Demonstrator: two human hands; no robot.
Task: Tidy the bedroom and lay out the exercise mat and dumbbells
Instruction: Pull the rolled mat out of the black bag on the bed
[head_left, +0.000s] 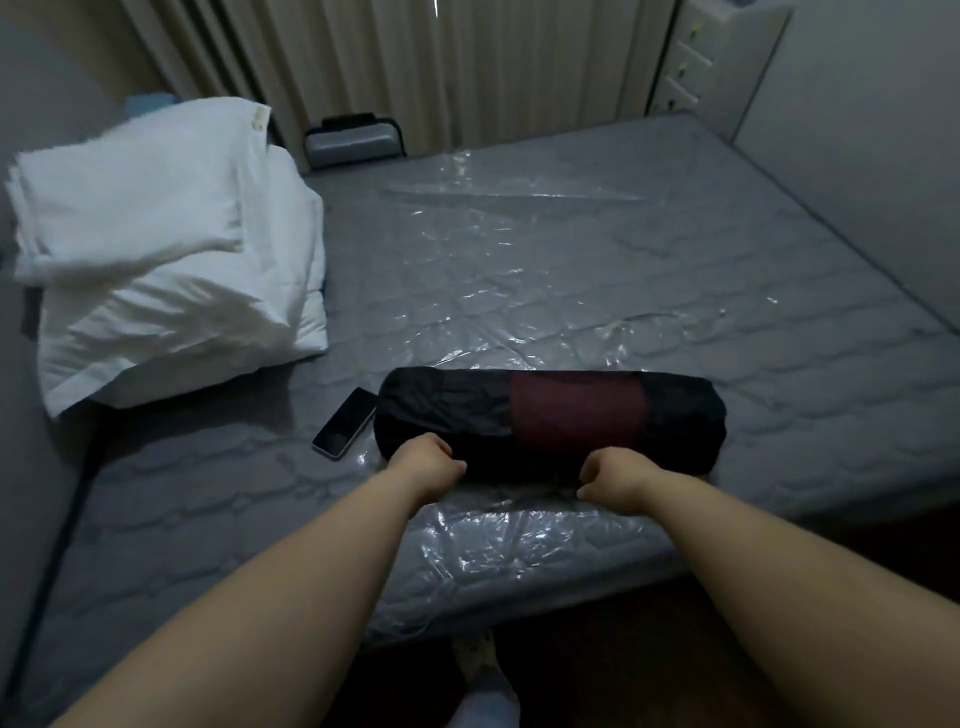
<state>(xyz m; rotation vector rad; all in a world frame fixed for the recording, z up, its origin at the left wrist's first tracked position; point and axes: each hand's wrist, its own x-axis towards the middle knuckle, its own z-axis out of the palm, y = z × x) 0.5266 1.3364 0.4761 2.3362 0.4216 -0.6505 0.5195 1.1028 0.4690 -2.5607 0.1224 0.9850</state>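
A rolled exercise mat in a black bag (550, 421), dark red showing through its mesh middle, lies across the near part of the plastic-wrapped grey mattress (571, 270). My left hand (428, 460) is closed on the bag's near edge at its left part. My right hand (618, 478) is closed on the near edge further right, where a dark strap or fold of the bag lies on the plastic. No dumbbells are in view.
A dark phone (345, 422) lies just left of the bag. Folded white bedding (161, 280) is stacked at the mattress's left side. A grey case (353, 140) stands behind the bed by the curtains (415, 62); a white ladder-like frame (691, 57) is far right. Dark floor lies below.
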